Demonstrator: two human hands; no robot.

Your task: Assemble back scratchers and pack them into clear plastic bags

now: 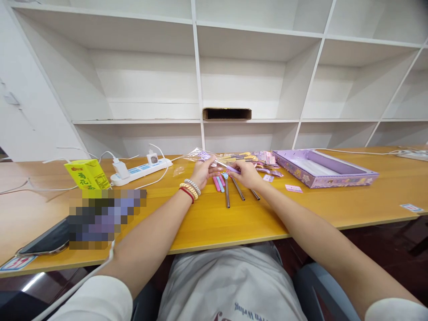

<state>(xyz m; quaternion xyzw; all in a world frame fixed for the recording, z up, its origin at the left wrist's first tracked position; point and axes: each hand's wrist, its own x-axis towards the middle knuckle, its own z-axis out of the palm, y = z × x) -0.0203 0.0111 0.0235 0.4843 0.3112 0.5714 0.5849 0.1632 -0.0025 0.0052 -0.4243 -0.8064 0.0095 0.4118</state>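
Note:
My left hand (204,173) is closed on a clear plastic wrapper (195,154) at the middle of the table. Just to its right, my right hand (246,173) grips a thin rod with a purple handle (233,169), whose silvery part reaches toward my left hand. Below the hands lie pink and blue handles (219,183), a metal stick with a light blue claw-shaped end (227,191) and two more metal rods (238,189). Behind my right hand is a pile of purple and yellow packaged items (264,158).
A purple open box (334,180) stands at the right, near a small pink card (293,188). On the left are a power strip (142,171) with cables, a yellow-green carton (87,174) and a phone (47,237). White shelves (147,120) rise behind the table.

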